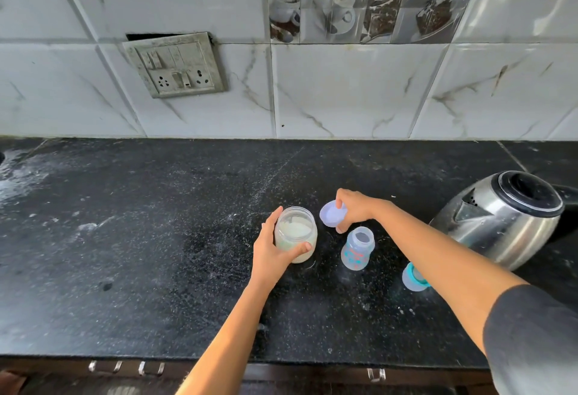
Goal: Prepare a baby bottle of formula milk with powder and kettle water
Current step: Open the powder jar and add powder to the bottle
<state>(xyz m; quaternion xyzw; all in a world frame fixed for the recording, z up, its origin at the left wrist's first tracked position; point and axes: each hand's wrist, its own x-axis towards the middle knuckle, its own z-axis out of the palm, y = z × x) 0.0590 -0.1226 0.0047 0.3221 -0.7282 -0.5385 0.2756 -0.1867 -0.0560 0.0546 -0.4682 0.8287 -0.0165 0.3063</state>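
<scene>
My left hand (269,252) wraps its fingers (274,218) round the clear plastic powder jar (295,230). My right hand (355,210) pinches a round lilac lid (331,215).

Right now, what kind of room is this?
Probably a home kitchen: a black speckled countertop under a tiled wall, a steel electric kettle, and a powder jar beside a baby bottle.

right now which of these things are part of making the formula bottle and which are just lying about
Part of the job:
- powder jar, open, gripped by the left hand
- lavender lid, held by the right hand
- baby bottle, open, upright
- bottle top with teal ring
- steel kettle

Just there:
- wall switchboard
- drawer handles
</scene>
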